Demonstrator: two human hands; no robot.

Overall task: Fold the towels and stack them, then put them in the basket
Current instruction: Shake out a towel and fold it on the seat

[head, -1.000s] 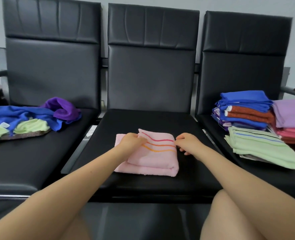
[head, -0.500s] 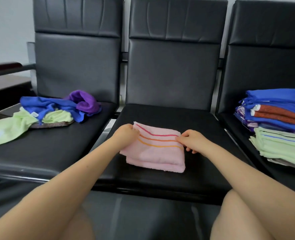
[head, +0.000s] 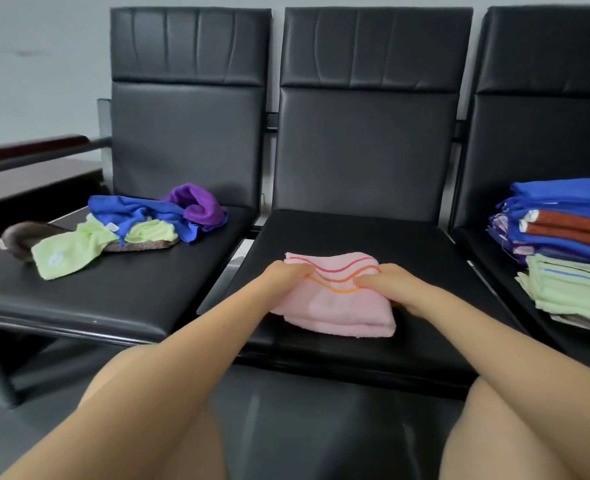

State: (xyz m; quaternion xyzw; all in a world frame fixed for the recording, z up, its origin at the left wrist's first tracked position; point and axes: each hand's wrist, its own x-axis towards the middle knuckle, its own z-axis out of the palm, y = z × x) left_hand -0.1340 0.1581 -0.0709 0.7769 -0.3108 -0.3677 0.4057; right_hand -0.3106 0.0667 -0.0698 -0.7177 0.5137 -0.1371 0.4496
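Three black chairs stand in a row by a pale wall, and the middle seat is the surface for folding. On it lies the pink towel with wavy red and orange stripes. A moment ago the hands sat at its two side edges and it lay flat and neat. Now both hands have come in closer on top, and the far part of the towel bunches up between them. The left hand pinches the towel near the stripes, fingers curled into the cloth. The right hand grips it too, with its thumb on top and its fingers tucked under the right edge. I think the fold is done and the hands are gathering the towel to lift it.

Next it likely goes to the folded pile of blue and orange towels on the right seat, with the green folded towels lying in front of that pile. No basket shows anywhere, so that step is still far off.

On the left seat lies a messy heap that has yet to be folded: a blue towel, a purple towel, a light green towel and something brown under them. Nothing blocks the way to the right seat. The pink towel is soft, so it could fall open if it is lifted by one side only.
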